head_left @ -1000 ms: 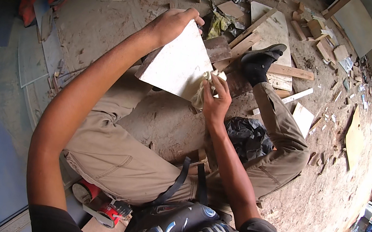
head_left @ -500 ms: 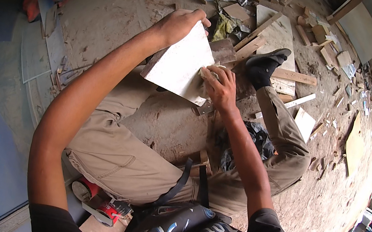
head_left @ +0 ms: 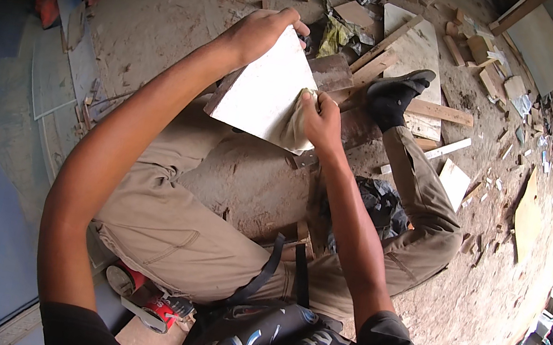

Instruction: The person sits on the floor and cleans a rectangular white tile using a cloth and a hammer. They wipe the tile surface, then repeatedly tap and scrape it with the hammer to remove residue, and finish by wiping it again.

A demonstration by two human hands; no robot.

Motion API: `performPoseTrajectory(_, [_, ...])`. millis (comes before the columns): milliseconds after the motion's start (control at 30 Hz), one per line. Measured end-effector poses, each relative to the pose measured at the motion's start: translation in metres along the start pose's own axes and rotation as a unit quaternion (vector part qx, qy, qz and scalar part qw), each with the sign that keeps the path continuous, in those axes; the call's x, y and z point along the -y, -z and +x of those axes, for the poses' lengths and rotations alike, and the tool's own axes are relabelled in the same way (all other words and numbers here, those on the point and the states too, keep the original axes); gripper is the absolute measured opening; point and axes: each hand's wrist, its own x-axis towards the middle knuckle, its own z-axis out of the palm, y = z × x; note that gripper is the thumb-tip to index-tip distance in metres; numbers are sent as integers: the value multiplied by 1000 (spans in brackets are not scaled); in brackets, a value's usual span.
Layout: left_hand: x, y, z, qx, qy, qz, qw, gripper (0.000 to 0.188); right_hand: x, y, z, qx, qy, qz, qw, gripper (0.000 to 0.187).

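Observation:
A white-faced wooden panel point(head_left: 268, 91) with a thick brown side is tilted up between my knees. My left hand point(head_left: 259, 36) is closed over its far upper edge, fingers curled behind it. At the panel's right edge, my right hand point(head_left: 323, 123) pinches a pale, crumpled cloth point(head_left: 294, 130) that lies against the white face. The thumb presses on the cloth; the other fingers are partly hidden behind the hand. Beneath and beyond the panel, a dark brown wooden block point(head_left: 333, 72) partly shows.
Wood offcuts point(head_left: 440, 112) and a large pale board point(head_left: 413, 56) lie beyond my right foot. A black plastic bag point(head_left: 376, 207) sits inside my right leg. A red power tool point(head_left: 158, 312) rests beside my left hip. Glass sheets point(head_left: 50, 83) lie at the left.
My right hand has turned and shifted slightly along the panel's right edge, so more of the cloth shows below it. The panel and left hand have moved slightly left.

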Motion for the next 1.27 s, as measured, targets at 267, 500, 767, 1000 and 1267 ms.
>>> performPoseTrajectory(267, [1, -4, -1, 8, -17, 14, 1000, 55, -2, 9, -5, -3, -235, 391, 890, 30])
performPoseTrajectory(500, [2, -8, 0, 7, -19, 10, 1000, 53, -26, 12, -30, -126, -99, 347, 924, 34])
performPoseTrajectory(767, [4, -5, 3, 7, -23, 14, 1000, 54, -13, -1, -37, -153, 321, -140, 924, 37])
performPoseTrajectory(1000, [1, -2, 0, 0, -5, 2, 1000, 54, -18, 9, -12, -125, 431, -262, 854, 31])
performPoseTrajectory(1267, [8, 9, 4, -8, 18, -27, 999, 57, 4, 0, -6, -32, 276, -362, 890, 26])
